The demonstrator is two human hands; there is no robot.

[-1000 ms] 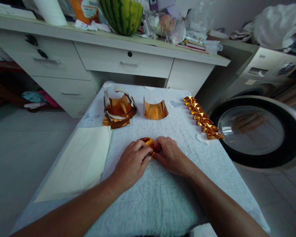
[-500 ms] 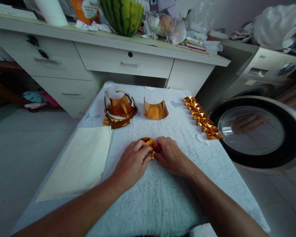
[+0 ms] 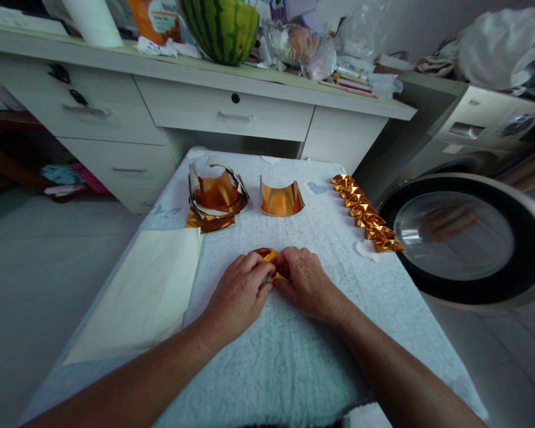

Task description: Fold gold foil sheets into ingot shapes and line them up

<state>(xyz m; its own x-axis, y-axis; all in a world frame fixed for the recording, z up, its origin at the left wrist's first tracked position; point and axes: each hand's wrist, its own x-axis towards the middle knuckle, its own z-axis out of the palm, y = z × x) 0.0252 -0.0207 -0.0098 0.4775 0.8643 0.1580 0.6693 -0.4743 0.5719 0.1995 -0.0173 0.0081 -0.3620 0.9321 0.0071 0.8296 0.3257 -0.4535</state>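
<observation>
1 head-worn camera looks forward and down from close above the table (image 3: pixel 294 368).

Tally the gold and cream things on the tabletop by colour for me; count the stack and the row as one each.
Gold: 4 (stack of sheets, single curved sheet, row of folded pieces, piece between left hand and right hand)
Cream: 1 (flat sheet)
Total: 5

I'd say this is somebody's home: beside me stands a silver front-loading washing machine (image 3: pixel 466 113), its round black-rimmed glass door (image 3: pixel 455 235) swung open, and a cut green-striped watermelon (image 3: pixel 223 30) sits among household clutter on a long white counter with drawers (image 3: pixel 187 101).
</observation>
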